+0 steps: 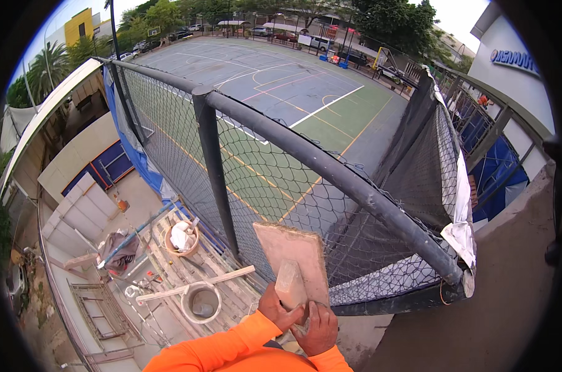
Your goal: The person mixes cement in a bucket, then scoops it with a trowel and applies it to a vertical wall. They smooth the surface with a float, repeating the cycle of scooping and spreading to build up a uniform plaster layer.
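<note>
A plastering float (pixel 313 255) with a flat, pale rectangular board and a block-shaped handle (pixel 289 282) is held upright in front of me. My left hand (pixel 277 308) is closed at the lower end of the handle. Beside it, my right hand (pixel 317 328) has its fingers curled over the board's bottom edge, close to the left thumb. Both forearms are in orange sleeves. The float's far face is turned away and hidden. Just beyond it stands a chain-link fence (pixel 265 186).
Below left, a plank platform (pixel 225 288) carries a round bucket (pixel 201 302) with grey contents and a tub (pixel 181 238) holding a white bag. A loose wooden batten (pixel 231 274) lies by the bucket. The fence's thick rail (pixel 330 158) crosses ahead; a grey-brown wall surface (pixel 454 310) rises at right.
</note>
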A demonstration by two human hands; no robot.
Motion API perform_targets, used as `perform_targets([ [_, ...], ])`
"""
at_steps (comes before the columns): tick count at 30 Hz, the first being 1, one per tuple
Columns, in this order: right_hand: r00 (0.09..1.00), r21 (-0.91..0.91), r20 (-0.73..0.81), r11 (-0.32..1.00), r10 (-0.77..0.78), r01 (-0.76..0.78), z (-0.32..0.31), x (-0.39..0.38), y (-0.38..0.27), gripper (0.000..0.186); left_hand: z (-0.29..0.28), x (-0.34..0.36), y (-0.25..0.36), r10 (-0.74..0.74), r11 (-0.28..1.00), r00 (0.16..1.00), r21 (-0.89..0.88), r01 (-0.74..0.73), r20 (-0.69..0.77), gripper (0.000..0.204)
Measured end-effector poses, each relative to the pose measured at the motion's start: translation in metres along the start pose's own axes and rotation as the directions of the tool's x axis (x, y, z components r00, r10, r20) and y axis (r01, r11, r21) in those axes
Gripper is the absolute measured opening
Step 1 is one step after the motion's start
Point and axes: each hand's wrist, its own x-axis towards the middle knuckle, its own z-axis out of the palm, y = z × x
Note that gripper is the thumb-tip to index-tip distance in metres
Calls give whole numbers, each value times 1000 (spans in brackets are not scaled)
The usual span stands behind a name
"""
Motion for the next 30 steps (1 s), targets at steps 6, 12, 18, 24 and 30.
perform_targets([
  [6, 873, -370, -438, 842, 214, -392, -36, -34, 22, 51, 96, 1, 49, 86, 987, 897, -162, -16, 434, 65],
  [12, 703, -436, -680, 657, 208, -616, -122, -75, 40, 48, 158, -18, 136, 426, 894, 598, -416, -164, 679, 54],
  [18, 535, -501, -835, 225, 131, -836, -278, -135, 33, 72, 178, 22, 199, 832, 508, 159, -615, -602, 532, 40],
  [24, 496, -455, -865, -288, -83, -842, -429, -209, -13, 65, 199, 165, 190, 875, 386, 356, -29, -922, 328, 30],
  [30, 453, -248, -844, -541, -286, -804, -537, -251, -49, 59, 209, 255, 150, 803, 364, 450, 276, -890, 391, 29],
])
